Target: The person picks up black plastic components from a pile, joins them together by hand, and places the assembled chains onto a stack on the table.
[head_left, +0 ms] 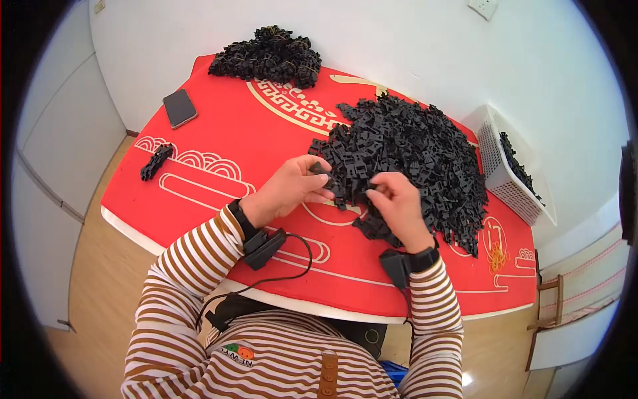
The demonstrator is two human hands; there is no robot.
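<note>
Head view, as I log it: left grip (291,183), pinched on black clip (318,168); right grip (401,205), likewise; large loose pile (425,156), two o'clock; banded bundles (266,58), eleven; lone bundle (157,161), nine.

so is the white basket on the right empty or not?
Not empty: black parts show inside the white basket. Cannot tell how deep they go.

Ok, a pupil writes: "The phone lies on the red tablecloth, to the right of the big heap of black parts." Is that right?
Not quite: the side is wrong. The head view shows the phone to the left of the big heap of black parts. It does lie on the red tablecloth.
</note>
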